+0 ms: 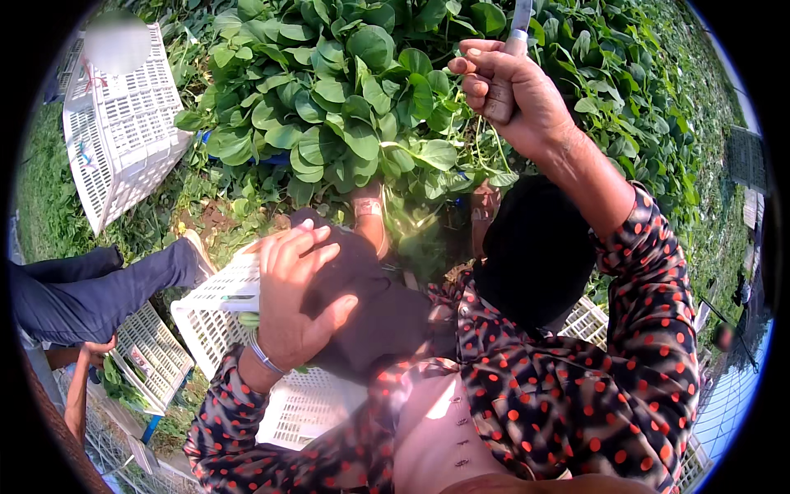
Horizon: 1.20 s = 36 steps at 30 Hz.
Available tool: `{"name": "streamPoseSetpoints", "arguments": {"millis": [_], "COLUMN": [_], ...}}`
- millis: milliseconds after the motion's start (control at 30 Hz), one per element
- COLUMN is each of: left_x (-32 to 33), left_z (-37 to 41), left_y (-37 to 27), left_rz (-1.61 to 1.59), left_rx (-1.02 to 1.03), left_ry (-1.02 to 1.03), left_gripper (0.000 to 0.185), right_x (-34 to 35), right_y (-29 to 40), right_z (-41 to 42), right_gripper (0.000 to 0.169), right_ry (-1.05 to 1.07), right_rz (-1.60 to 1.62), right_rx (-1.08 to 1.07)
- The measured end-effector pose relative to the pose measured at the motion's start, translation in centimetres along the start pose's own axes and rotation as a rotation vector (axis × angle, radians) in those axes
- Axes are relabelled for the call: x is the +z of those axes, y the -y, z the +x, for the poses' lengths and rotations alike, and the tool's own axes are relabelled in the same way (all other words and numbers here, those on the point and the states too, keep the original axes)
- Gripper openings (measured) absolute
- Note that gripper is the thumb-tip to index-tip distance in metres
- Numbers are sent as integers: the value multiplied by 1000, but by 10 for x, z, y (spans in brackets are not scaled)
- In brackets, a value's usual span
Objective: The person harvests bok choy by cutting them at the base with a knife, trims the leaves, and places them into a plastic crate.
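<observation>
My right hand (521, 99) is closed around the wooden handle (500, 102) of a knife. Its metal blade (521, 15) points away from me, and the top of the picture cuts it off. Dense leafy green plants (345, 99) with broad, rounded leaves spread beyond and below that hand. Over my dark trouser leg (370, 302), my left hand (299, 290) is held with its fingers apart and nothing in it. Whether it touches the knee I cannot tell. A silvery bracelet (266, 355) circles the left wrist.
White slatted plastic crates stand beside my left leg (213, 309), at the upper left (139, 129) and at the lower left (154, 358); the last holds greens (117, 383). Another person's legs (105, 290) and hand (99, 349) are at the left. My sandalled foot (368, 213) borders the plants.
</observation>
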State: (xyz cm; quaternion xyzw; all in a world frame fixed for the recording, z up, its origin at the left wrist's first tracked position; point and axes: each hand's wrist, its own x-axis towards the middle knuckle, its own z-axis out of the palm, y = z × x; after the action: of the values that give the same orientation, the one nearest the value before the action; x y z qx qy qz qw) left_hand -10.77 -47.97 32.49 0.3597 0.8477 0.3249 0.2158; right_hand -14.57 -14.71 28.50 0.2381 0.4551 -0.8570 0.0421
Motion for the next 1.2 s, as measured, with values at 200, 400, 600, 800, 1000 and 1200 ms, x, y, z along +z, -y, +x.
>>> {"name": "streamPoseSetpoints", "arguments": {"millis": [200,400,600,800,1000,1200], "left_x": [-2,-7,5,23,35,56], "left_z": [15,87,136,122,121,143], "left_y": [17,35,18,-2,-15,-27], "left_rz": [-61,-166,-241,-206,-93,-34], "left_rx": [-138,-155,-103,-106,-73,-62], "left_ry": [197,458,577,661,820,1044], "left_gripper": [48,42,41,36,35,33], "right_x": [-15,-43,-99,-186,-217,-176], "right_y": [-53,-50,-49,-53,-165,-320], "right_z": [130,210,161,-13,-275,-403], "right_gripper": [28,15,22,18,27,39], "right_ry": [61,177,-112,-668,-1530,-1854], "right_rz": [-97,-94,67,14,72,600], "right_rx": [101,19,170,156,670,770]}}
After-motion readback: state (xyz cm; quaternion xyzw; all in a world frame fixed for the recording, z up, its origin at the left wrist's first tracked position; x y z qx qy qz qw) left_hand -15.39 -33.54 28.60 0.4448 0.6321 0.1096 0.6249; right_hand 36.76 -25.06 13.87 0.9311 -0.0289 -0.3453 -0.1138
